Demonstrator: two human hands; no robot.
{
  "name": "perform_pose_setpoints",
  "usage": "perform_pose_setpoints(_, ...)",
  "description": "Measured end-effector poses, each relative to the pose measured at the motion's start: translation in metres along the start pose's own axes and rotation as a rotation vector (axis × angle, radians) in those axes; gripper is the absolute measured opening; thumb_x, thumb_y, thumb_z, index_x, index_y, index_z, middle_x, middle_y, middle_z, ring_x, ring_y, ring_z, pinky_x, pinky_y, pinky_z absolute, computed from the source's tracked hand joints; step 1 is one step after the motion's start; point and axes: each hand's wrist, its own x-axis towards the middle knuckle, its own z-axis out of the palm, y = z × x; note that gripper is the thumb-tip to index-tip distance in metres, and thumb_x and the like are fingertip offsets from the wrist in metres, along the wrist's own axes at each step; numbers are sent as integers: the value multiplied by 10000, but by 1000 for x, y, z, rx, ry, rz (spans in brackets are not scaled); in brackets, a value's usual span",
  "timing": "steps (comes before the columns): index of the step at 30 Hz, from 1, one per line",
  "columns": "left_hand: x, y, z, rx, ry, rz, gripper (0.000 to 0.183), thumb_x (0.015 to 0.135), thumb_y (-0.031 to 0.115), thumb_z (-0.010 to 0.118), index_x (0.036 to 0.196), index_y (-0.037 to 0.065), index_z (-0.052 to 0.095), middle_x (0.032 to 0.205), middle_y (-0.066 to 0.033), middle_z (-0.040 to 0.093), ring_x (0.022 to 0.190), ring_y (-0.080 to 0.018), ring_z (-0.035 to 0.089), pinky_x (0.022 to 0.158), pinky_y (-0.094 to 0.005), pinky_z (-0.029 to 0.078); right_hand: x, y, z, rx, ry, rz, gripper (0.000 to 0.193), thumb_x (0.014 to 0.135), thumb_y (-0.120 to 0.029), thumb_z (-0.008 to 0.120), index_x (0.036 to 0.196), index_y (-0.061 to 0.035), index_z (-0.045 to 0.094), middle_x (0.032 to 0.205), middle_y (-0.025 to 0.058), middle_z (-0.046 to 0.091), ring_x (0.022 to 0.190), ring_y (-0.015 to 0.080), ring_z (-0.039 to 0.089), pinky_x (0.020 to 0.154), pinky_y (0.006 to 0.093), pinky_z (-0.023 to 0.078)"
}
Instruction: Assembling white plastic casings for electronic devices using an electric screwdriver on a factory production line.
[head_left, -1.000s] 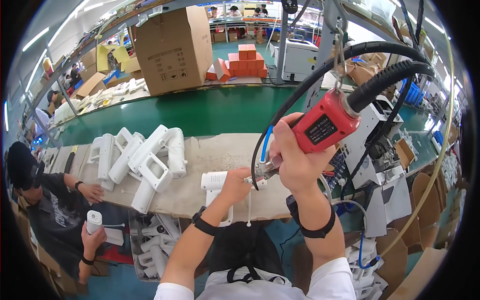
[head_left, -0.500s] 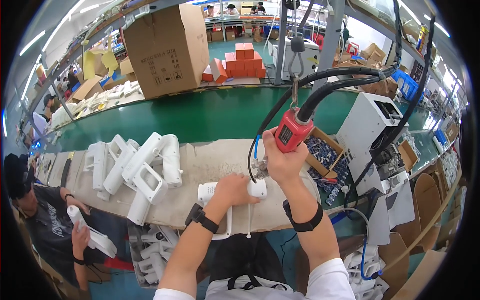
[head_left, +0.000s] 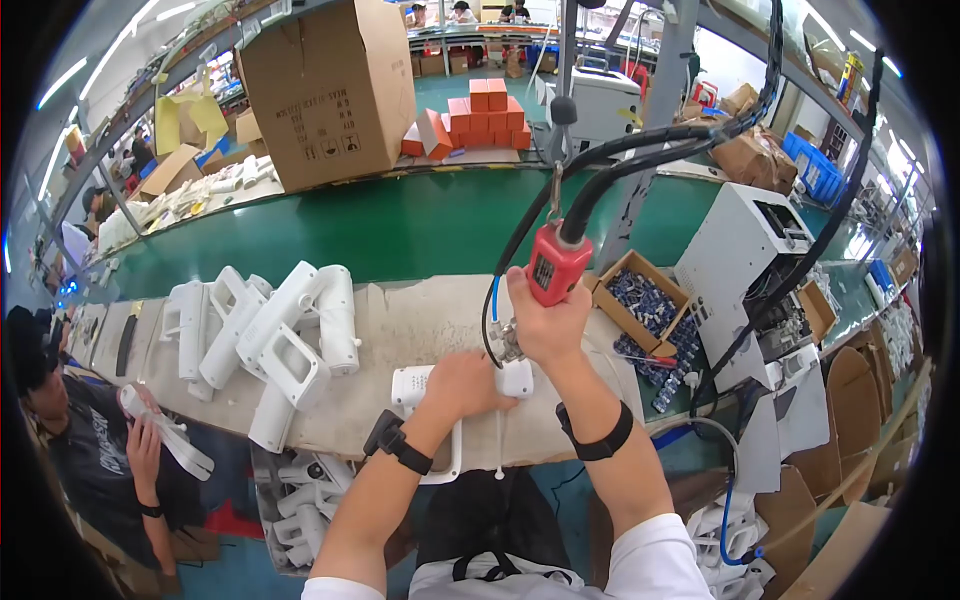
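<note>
I'm seeing the white housing (head_left: 515, 380) lying on the bench mat (head_left: 430, 310) directly beneath the left hand (head_left: 462, 385), its two ends showing on either side of the knuckles. The left fingers are wrapping its middle, with the thumb along the near side; I can't make out the far fingertips. The right hand (head_left: 548, 322) is clamping its fingers around a red tool (head_left: 560, 262), whose metal head (head_left: 508, 340) is poking out below them, just beside the left knuckles. I can't tell whether its tip is touching the housing.

I'm judging the housing light, stiff and smooth, perhaps a little slippery, and likelier to scuff or crack than bend. I'd be taking hold across its barrel, where the left fingers are, or by the loop handle (head_left: 458, 450) on their near side. I'm reckoning the tool heavier, with the metal hook (head_left: 556, 190) above the right fingers bearing some weight.

The housing's long axis is running left to right under the left palm, its perforated end pointing left, its rounded end right, its handle toward the near side.
</note>
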Motion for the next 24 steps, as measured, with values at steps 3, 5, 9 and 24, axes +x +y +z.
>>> perform_pose_setpoints(3, -5, 2, -6, -66, -63, -97, 667, 638, 570, 731, 968, -4, 643, 929, -143, 662, 929, -295, 645, 815, -385, 518, 2, -9, -5, 19, 19, -79, 130, 843, -101, 694, 800, -21, 602, 596, -15, 557, 512, 61, 517, 483, 224, 403)
perform_pose_setpoints(5, -6, -2, 0, -111, 56, -49, 641, 639, 551, 734, 979, 17, 634, 955, -145, 663, 937, -299, 643, 820, -389, 516, 6, -32, -11, 33, 20, -127, 118, 843, -91, 689, 811, -19, 601, 592, -11, 560, 505, 62, 520, 476, 222, 404)
perform_pose_setpoints(9, -6, 0, -7, -151, 3, -59, 628, 640, 534, 735, 1002, 33, 625, 977, -142, 664, 946, -300, 641, 825, -390, 516, 2, -66, -23, 63, -11, -43, 95, 851, -71, 671, 829, -8, 603, 600, 10, 579, 476, 69, 526, 446, 217, 404)
perform_pose_setpoints(24, -31, -84, -1, -50, 206, 69, 919, 473, 586, 831, 1142, 14, 565, 1043, -178, 633, 1051, -330, 592, 904, -424, 470, -17, -28, -12, -31, -56, -52, 146, 845, -113, 689, 774, -8, 617, 606, 2, 576, 507, 62, 518, 472, 238, 398)
